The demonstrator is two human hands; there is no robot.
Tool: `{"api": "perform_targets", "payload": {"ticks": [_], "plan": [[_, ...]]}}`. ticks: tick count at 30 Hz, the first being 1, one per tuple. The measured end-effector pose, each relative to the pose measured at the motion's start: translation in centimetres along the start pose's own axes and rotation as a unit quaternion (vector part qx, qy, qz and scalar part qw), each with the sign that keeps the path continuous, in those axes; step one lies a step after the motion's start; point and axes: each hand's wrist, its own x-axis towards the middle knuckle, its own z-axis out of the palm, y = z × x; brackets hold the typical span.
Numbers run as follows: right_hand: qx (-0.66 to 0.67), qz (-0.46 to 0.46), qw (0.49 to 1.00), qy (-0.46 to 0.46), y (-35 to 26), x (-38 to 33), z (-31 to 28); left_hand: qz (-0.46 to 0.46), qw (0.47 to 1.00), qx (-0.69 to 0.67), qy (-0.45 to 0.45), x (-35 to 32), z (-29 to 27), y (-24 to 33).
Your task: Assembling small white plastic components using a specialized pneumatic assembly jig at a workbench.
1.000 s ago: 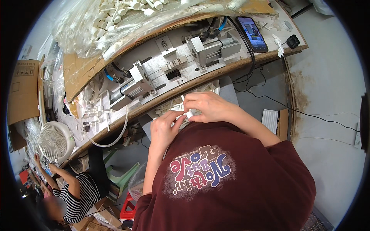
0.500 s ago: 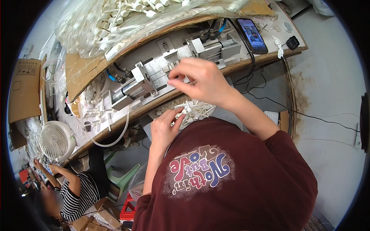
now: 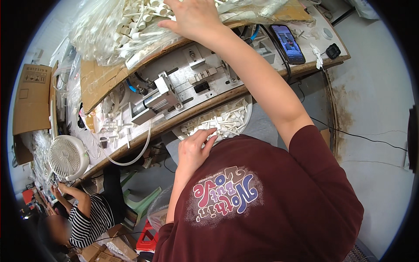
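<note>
My right hand (image 3: 192, 18) is stretched far up, palm down with fingers spread, on a heap of white plastic tubes (image 3: 131, 22) in clear bags at the back of the bench. My left hand (image 3: 195, 148) stays low by my chest, at the rim of a round bowl (image 3: 247, 114) full of small white plastic parts (image 3: 227, 120). Its thumb and forefinger pinch one small white part at the bowl's near edge. A metal press jig (image 3: 174, 91) with a cylinder lies on the bench between the two hands.
A phone (image 3: 286, 38) with a lit screen and a cable lies on the bench's right end. A small white fan (image 3: 65, 157) and a cardboard box (image 3: 29, 100) stand at the left. Another person in a striped shirt (image 3: 85, 216) works at lower left.
My right hand has risen from the bowl by my chest, past the jig, up to the bagged tubes. My left hand has stayed at the bowl.
</note>
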Motion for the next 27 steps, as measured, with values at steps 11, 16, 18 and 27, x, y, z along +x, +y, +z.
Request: {"api": "perform_targets", "payload": {"ticks": [11, 16, 18, 27], "plan": [[-0.032, -0.002, 0.999, 0.002, 1.0, 0.6, 2.3, 0.01, 1.0, 0.003, -0.005, -0.1, 0.0, 0.0], [-0.03, -0.009, 0.999, -0.008, 1.4, 0.5, 1.6, 0.014, 1.0, 0.002, -0.006, -0.3, 0.3, -0.2], [-0.032, 0.002, 0.999, -0.012, 1.5, 0.5, 1.4, 0.017, 1.0, 0.001, -0.004, -0.3, 0.3, -0.2], [-0.031, 0.002, 0.999, -0.008, 2.0, 0.6, 1.2, 0.027, 1.0, 0.009, 0.001, -0.3, 0.6, -0.5]]}}
